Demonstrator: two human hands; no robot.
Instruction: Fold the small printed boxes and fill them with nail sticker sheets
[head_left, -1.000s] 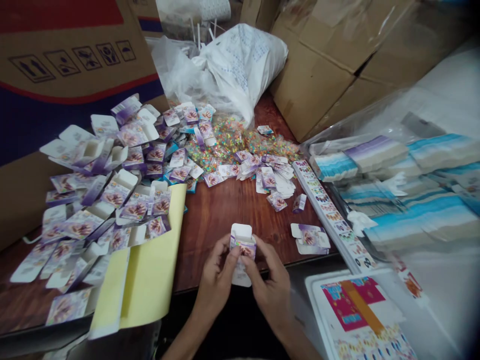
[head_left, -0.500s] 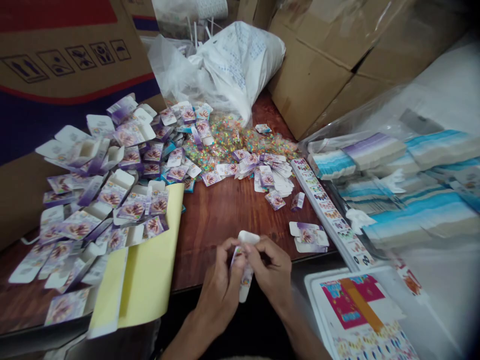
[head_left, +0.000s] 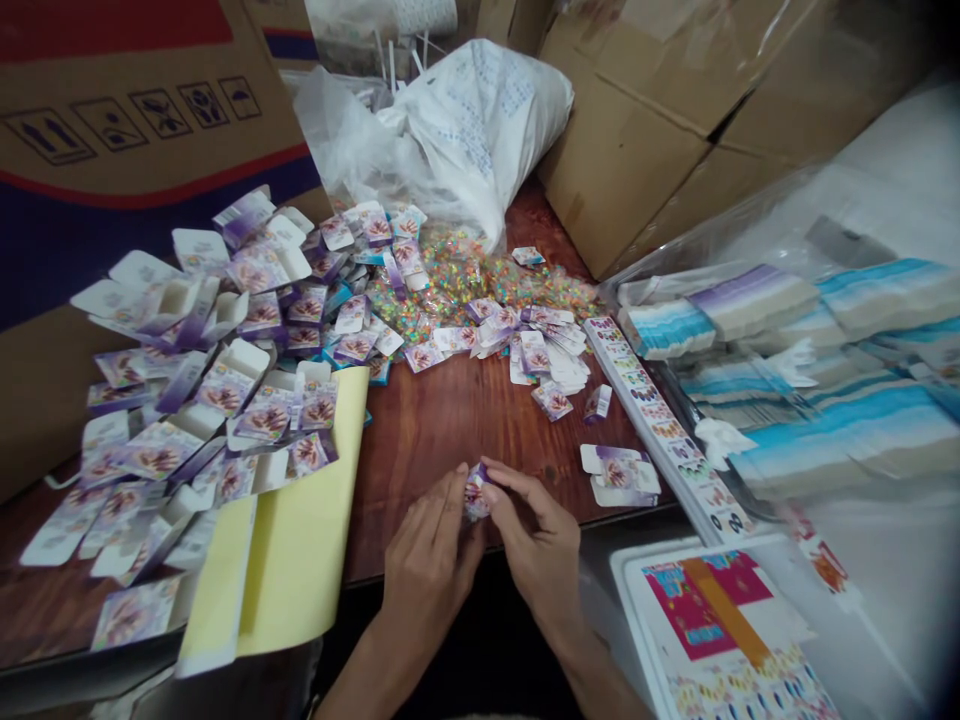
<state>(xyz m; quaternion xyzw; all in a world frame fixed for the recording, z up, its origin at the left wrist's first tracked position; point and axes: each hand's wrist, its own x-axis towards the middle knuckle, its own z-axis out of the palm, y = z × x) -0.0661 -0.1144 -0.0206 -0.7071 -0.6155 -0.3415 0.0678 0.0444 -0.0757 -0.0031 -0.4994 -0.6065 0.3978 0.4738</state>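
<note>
Both of my hands hold one small purple-and-white printed box (head_left: 475,490) above the table's front edge. My left hand (head_left: 429,555) grips it from the left, and its fingers partly cover it. On the other side, the thumb and fingers of my right hand (head_left: 541,540) pinch the box near its top. The flaps look folded in, though fingers hide part of it. A flattened carton (head_left: 619,474) lies to the right of my hands. Beyond them are a small closed box (head_left: 598,402) and a pile of flat cartons (head_left: 559,355).
Opened boxes (head_left: 157,450) heap on the left beside yellow card (head_left: 300,530). Bags of colourful beads (head_left: 450,280) lie behind, below a white sack (head_left: 480,130). A sticker strip (head_left: 652,420), carton stacks (head_left: 840,430) and a white tray (head_left: 626,600) are at right. Large cardboard boxes (head_left: 622,130) stand behind.
The carton in my hands has gone from showing white open flaps at both ends to a compact box shape. My left hand has turned over, its back now facing up.
</note>
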